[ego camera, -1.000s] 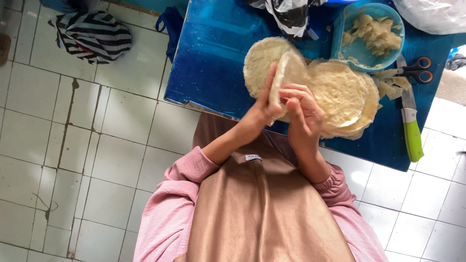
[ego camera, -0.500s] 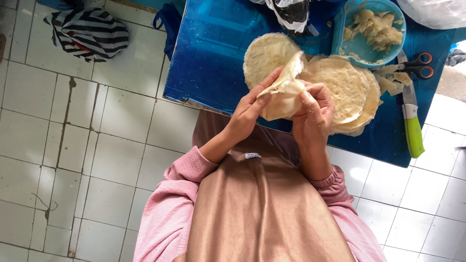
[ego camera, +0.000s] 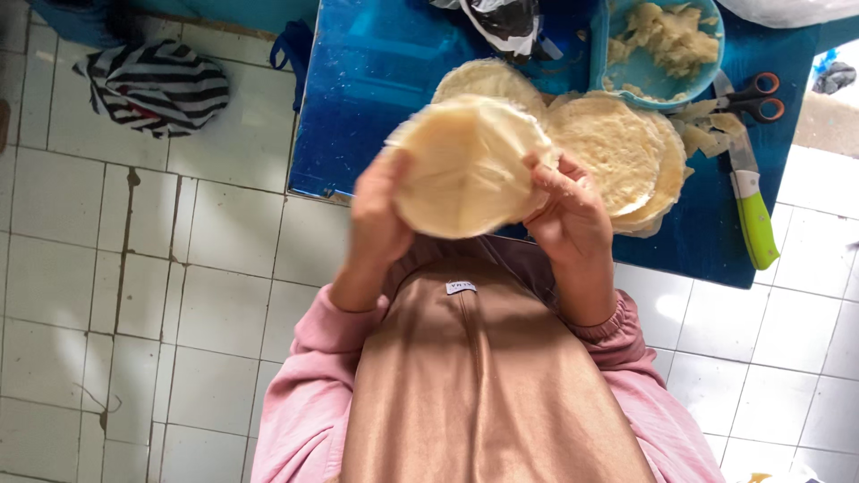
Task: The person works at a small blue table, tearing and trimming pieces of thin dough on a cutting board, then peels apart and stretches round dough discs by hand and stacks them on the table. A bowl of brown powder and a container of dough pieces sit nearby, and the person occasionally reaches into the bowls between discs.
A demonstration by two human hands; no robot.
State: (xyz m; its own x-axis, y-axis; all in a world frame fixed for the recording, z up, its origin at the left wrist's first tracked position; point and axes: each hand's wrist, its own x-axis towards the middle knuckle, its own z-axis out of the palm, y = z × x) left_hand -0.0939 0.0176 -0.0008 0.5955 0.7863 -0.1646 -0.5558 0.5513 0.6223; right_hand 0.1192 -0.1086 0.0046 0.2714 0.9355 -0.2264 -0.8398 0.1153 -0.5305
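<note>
Left hand (ego camera: 380,215) and right hand (ego camera: 565,210) grasping one round wrapper (ego camera: 465,165), one bowl (ego camera: 601,54), one scissors (ego camera: 756,97)

A pale, round, thin wrapper (ego camera: 465,165) is held upright between both hands, its edges pinched by fingers.

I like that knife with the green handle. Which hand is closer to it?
The right hand. It holds the right edge of the round pale flatbread, with the green-handled knife off to its right on the blue table. The left hand grips the opposite edge, farther away.
</note>
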